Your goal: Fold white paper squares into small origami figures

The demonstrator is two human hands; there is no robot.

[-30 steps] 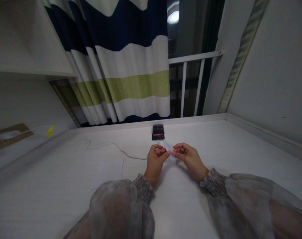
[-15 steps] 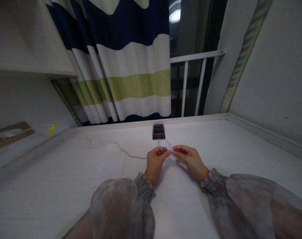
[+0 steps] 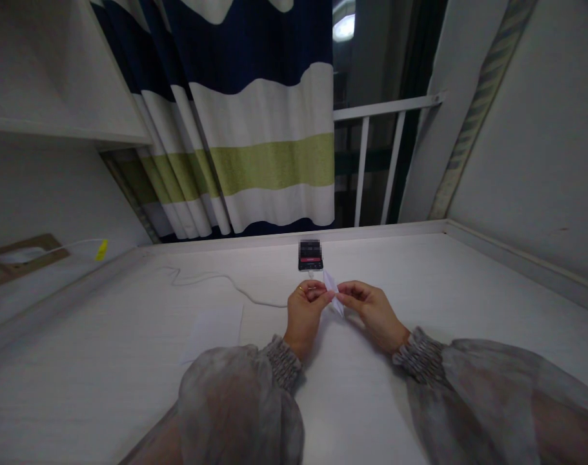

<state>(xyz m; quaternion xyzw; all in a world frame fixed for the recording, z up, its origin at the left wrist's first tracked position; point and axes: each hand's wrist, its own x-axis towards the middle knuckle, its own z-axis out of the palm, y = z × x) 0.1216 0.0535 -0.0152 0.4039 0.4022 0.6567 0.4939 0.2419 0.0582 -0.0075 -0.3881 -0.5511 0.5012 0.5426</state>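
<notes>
A small folded sheet of white paper (image 3: 330, 283) stands tilted between my hands, above the white desk (image 3: 352, 413). My left hand (image 3: 307, 316), with a ring on one finger, pinches the paper from the left with thumb and fingers. From the right, my right hand (image 3: 374, 313) pinches it near the middle, its thumb close to the left thumb. The fingers cover part of the paper, so its exact folds are hard to make out. Just beyond the hands lies a phone (image 3: 310, 255) with a cable plugged in.
A flat white sheet of paper (image 3: 216, 329) lies left of my left forearm. The white cable (image 3: 235, 287) winds across the desk's left side. Beyond the back edge hang a striped curtain (image 3: 274, 161) and a white railing (image 3: 390, 108). A wall socket (image 3: 22, 258) is at far left.
Both hands keep their pinch on the folded paper and hardly move. The whole view has shifted very slightly.
</notes>
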